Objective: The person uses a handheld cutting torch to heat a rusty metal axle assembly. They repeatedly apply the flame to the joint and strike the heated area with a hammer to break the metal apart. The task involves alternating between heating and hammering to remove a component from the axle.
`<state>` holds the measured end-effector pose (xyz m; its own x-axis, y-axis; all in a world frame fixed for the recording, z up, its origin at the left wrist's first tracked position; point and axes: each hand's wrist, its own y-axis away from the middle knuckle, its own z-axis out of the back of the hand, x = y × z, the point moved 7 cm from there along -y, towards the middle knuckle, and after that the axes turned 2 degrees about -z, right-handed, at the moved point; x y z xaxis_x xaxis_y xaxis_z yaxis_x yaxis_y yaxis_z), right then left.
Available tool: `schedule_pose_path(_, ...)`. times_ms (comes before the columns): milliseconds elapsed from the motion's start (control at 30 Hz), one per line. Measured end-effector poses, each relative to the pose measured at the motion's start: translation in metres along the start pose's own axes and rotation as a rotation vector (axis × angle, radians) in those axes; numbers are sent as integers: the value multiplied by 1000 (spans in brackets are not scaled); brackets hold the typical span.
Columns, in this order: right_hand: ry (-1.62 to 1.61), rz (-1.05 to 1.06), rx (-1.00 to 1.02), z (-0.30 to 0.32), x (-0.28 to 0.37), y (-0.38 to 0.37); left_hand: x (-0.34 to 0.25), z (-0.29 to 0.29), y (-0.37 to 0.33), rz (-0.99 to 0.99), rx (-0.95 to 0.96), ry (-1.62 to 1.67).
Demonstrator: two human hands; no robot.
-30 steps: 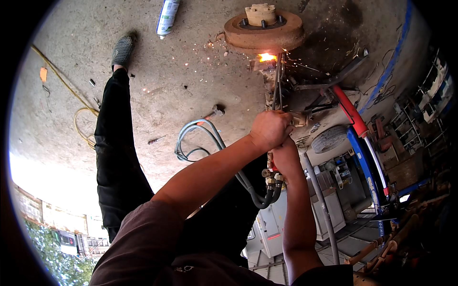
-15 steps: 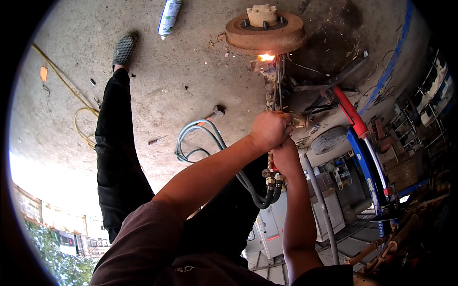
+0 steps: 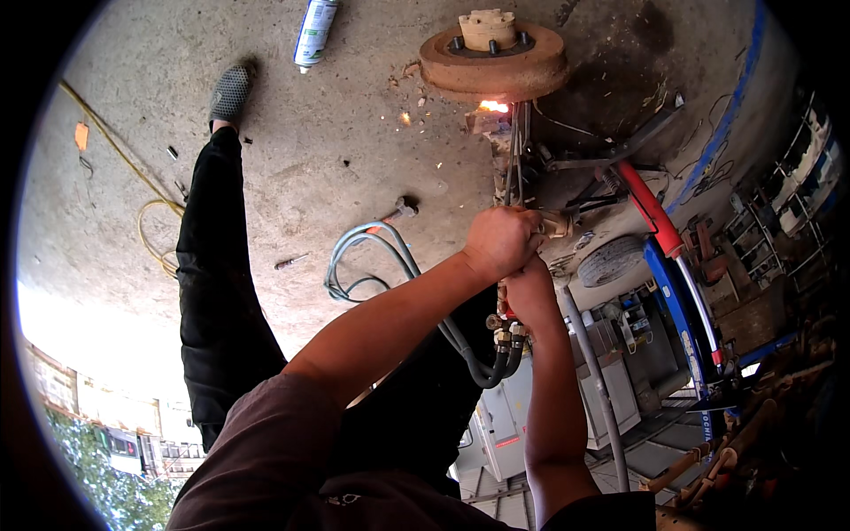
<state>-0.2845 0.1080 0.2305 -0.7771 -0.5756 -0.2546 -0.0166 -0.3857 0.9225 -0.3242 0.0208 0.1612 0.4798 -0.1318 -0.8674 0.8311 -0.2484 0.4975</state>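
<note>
Both my hands are wrapped round a cutting torch. My left hand is closed on it farther forward. Just behind and to the right, my right hand is closed round the handle. The torch's thin metal tubes run away from me to a bright flame under the near rim of a rusty brake drum. A pale hub with dark studs stands up from the drum. Brass hose fittings show at the torch's rear end, with dark hoses looping off them. My palms hide the grip itself.
A hammer and coiled grey-blue hose lie left of my hands. A spray can lies at the far left. On the right are a red-and-blue jack-like frame, a tyre and a grey pipe. Glowing sparks dot the concrete.
Sparks on the floor left of the flame have shifted, one now larger and brighter. The flame's shape differs slightly. My hands and the torch hold nearly the same position.
</note>
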Motion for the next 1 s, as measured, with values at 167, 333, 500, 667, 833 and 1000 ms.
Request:
schedule_pose_path(167,27,14,-13,0,4,3,1,0,1,13,15,-1)
schedule_pose_path(333,23,16,-9,-1,-3,-2,1,0,1,22,20,-12)
schedule_pose_path(500,22,20,-23,0,-3,-3,2,-1,2,21,15,-13)
schedule_pose_path(667,6,35,-14,-1,0,-1,2,-1,2,15,11,-16)
schedule_pose_path(833,3,31,-23,-1,0,-1,1,1,1,14,-7,5)
schedule_pose_path(1000,3,21,-22,-1,2,0,2,1,2,9,-19,12)
